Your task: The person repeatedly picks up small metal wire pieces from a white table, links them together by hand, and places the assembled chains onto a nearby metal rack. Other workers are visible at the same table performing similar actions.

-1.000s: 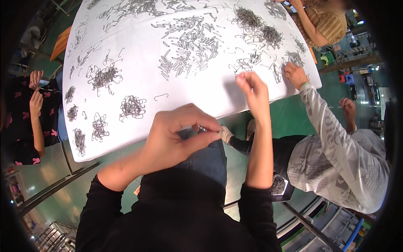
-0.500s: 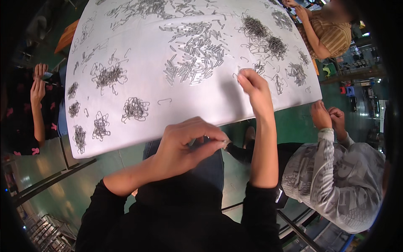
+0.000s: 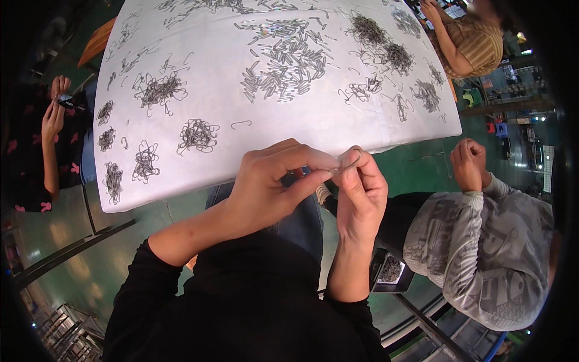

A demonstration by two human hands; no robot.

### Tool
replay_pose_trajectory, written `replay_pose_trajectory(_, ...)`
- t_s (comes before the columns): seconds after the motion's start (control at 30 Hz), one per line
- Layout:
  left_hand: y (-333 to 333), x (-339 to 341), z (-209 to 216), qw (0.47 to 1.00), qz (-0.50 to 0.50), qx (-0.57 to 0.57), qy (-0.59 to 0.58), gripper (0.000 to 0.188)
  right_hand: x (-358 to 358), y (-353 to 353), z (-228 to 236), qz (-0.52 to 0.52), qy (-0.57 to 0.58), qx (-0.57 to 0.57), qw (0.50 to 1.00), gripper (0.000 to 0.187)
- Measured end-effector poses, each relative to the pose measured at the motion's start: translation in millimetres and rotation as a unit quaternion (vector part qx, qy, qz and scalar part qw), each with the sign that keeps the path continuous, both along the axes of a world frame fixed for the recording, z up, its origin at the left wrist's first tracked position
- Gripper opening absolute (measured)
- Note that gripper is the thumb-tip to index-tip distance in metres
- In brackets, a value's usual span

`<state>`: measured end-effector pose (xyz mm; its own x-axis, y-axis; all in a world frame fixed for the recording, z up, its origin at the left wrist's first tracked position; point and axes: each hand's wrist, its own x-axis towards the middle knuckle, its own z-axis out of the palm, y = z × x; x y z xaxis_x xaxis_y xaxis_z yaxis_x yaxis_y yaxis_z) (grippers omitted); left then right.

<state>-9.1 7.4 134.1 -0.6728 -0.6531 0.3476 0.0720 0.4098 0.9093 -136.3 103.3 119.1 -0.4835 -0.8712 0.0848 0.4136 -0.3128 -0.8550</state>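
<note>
In front of my body, just off the table's near edge, both hands meet at the fingertips. My right hand (image 3: 362, 193) pinches a curved wire hook (image 3: 357, 158), its bend standing up above the thumb. My left hand (image 3: 280, 178) is closed in a pinch against the hook's end; the small piece between its fingertips is mostly hidden. Beyond them, a pile of small, shiny, narrow pieces (image 3: 286, 66) lies on the white-covered table (image 3: 211, 54). A single wire hook (image 3: 241, 124) rests left of my hands, beside a tangled heap of hooks (image 3: 198, 135).
More hook heaps lie at the left (image 3: 160, 90) and far right (image 3: 369, 29). A person in grey (image 3: 482, 253) sits close on my right, another in stripes (image 3: 470, 48) farther off. At the left, a person's hands (image 3: 55, 111) work. A dark tray (image 3: 391, 270) is beside my right forearm.
My right hand has come down and left from over the table, bringing a hook to my left fingertips. My left hand has shifted slightly up and right.
</note>
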Motion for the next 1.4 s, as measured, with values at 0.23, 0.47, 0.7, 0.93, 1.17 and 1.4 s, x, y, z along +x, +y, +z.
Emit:
replay_pose_trajectory(0.23, -26.8, -9.0, -25.7, 0.997, 0.010, 0.026, 0.069, 0.020, 7.9, -4.5, -7.6, -0.143, 0.218, -0.056, 0.964, 0.011)
replay_pose_trajectory(0.47, -173.2, -135.0, -112.6, 0.951, 0.076, -0.270, -0.133, 0.013, 5.5, -0.5, -3.0, -0.135, 0.257, -0.016, 0.957, 0.012)
replay_pose_trajectory(0.7, -200.3, -197.8, -157.2, 0.852, -0.002, -0.460, -0.251, 0.011, 3.4, 2.2, -2.3, -0.092, 0.273, 0.027, 0.957, 0.015)
replay_pose_trajectory(0.93, -182.6, -185.9, -116.8, 0.881, 0.042, -0.402, -0.247, 0.012, 2.5, 7.0, -2.3, -0.081, 0.250, 0.054, 0.963, 0.011)
replay_pose_trajectory(1.17, -65.7, -61.2, -19.6, 0.971, -0.098, 0.216, -0.001, 0.010, 0.3, 7.7, -3.4, -0.103, 0.245, 0.043, 0.963, 0.010)
replay_pose_trajectory(1.4, -20.1, -5.1, 26.8, 0.966, -0.097, 0.238, -0.004, 0.007, 17.0, 6.7, -7.7, -0.093, 0.225, 0.040, 0.969, 0.011)
